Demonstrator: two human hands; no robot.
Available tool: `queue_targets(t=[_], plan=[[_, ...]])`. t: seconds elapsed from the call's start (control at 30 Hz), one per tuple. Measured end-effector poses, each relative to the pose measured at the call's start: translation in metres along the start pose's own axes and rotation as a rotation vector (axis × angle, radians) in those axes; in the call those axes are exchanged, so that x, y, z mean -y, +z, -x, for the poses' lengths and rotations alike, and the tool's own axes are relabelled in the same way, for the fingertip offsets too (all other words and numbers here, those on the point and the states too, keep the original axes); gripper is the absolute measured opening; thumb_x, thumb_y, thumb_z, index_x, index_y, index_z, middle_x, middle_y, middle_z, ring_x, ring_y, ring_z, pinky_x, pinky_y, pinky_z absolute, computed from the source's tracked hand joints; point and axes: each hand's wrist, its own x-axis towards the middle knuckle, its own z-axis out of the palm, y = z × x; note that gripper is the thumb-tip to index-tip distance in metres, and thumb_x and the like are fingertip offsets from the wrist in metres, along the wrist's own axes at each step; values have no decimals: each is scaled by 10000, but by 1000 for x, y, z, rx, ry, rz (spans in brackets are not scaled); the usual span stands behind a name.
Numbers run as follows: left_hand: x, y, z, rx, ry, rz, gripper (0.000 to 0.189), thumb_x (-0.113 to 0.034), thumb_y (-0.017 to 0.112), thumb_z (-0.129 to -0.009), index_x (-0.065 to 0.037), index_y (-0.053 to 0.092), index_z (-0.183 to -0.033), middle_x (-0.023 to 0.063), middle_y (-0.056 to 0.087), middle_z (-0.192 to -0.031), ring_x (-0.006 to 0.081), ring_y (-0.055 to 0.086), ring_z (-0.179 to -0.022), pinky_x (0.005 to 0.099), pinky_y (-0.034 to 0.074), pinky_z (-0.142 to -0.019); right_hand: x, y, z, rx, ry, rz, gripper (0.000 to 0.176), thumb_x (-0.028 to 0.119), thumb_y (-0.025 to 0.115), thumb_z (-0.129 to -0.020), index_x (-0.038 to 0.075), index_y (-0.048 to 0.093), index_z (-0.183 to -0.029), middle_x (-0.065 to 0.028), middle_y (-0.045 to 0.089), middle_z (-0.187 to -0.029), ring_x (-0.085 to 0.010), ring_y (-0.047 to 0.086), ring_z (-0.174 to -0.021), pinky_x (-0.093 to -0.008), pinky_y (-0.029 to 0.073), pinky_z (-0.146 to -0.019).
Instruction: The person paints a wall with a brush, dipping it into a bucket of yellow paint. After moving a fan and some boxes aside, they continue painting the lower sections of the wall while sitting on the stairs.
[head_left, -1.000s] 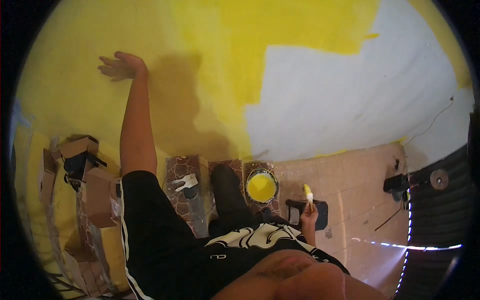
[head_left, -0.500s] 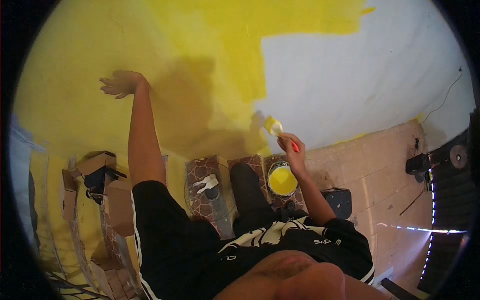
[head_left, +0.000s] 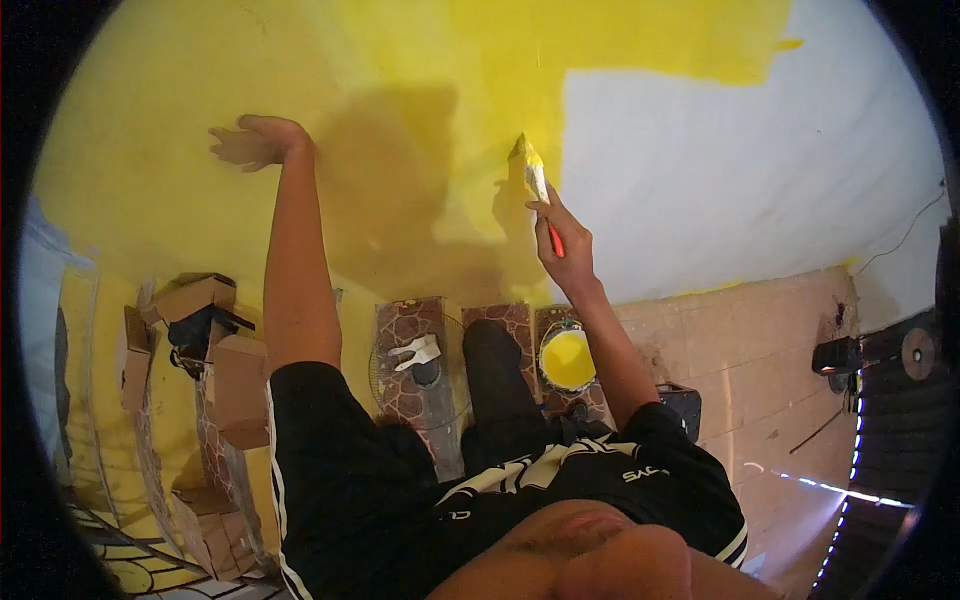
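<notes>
My right hand (head_left: 566, 248) is closed round the red and white handle of a paintbrush (head_left: 534, 172), whose yellow-coated bristles point up against the yellow part of the wall (head_left: 480, 60). The bristles are left of the edge where the pale, unpainted-looking wall (head_left: 700, 180) begins. On the yellow wall at the left, my left hand (head_left: 255, 143) rests with its fingers spread and holds nothing. Below my right hand stands a bucket of yellow paint (head_left: 568, 360).
A white tool (head_left: 415, 353) lies on the patterned steps near my legs. Open cardboard boxes (head_left: 240, 385) with dark items stand at the left. To the right are a dark case (head_left: 680, 408), a tiled floor (head_left: 750, 350) and a fan (head_left: 917, 352).
My right hand has moved up with the brush, whose bristles are now against the yellow wall instead of lower, near the pale area. My left hand remains on the wall.
</notes>
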Motion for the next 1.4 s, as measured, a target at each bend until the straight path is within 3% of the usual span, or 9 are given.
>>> queue_targets(t=[0.3,0.4,0.57,0.7,1.0,1.07,1.17,1.33,1.4], plan=[[5,6,-5,0,-8,30,563,-353,220,-948,-130,173,-1462,185,55,-1526,297,53,-1420,552,11,-1109,-21,11,21,3,77,28,202,-25,547,-826,36,602,-1010,-267,526,-1236,-263,681,-865,-314,526,-678],[6,9,-7,-25,-16,51,568,-353,229,-942,-120,181,-1458,192,66,-1522,303,59,-1418,557,23,-1108,-12,1,24,116,253,20,194,-17,547,-829,31,611,-1006,-267,526,-1236,-276,676,-891,-314,529,-699],[10,7,-10,-18,-2,44,570,-349,244,-937,-110,193,-1453,195,60,-1522,305,55,-1418,566,28,-1104,3,-5,6,-43,26,15,205,-45,552,-819,26,629,-995,-271,539,-1218,-264,678,-895,-287,522,-683],[9,8,-8,-34,7,68,573,-348,251,-934,-107,199,-1451,205,64,-1517,304,70,-1416,572,30,-1101,4,-2,-4,-37,11,-2,217,-61,556,-811,25,626,-998,-267,547,-1209,-260,684,-869,-279,519,-665],[18,17,-14,-60,7,22,563,-332,251,-927,-101,237,-1440,220,84,-1507,320,111,-1408,577,54,-1095,-4,-7,14,18,184,71,198,9,563,-835,49,633,-1016,-236,607,-1110,-179,629,-598,-272,491,-572],[14,15,-12,-66,9,42,562,-334,249,-927,-99,243,-1437,222,94,-1504,323,114,-1406,578,58,-1093,12,-20,0,213,405,123,207,4,558,-833,49,637,-1018,-241,629,-1009,-191,642,-597,-280,492,-568],[13,13,-10,-70,22,60,560,-340,253,-930,-94,250,-1432,225,113,-1497,330,121,-1402,584,67,-1089,17,-19,-20,151,241,109,193,-5,539,-853,29,663,-997,-176,681,-979,-63,511,-581,-232,441,-531],[18,17,-14,-100,4,57,553,-342,284,-934,-90,257,-1426,224,128,-1491,326,132,-1397,597,79,-1079,26,-17,-59,118,195,95,186,-8,526,-865,22,674,-974,-147,695,-934,-65,591,-686,-227,480,-636],[21,19,-15,-102,49,53,551,-333,315,-933,-97,254,-1427,224,133,-1491,328,132,-1397,605,78,-1073,31,-17,-69,45,183,60,178,-24,539,-832,18,661,-956,-249,647,-962,-155,633,-598,-253,483,-593]])
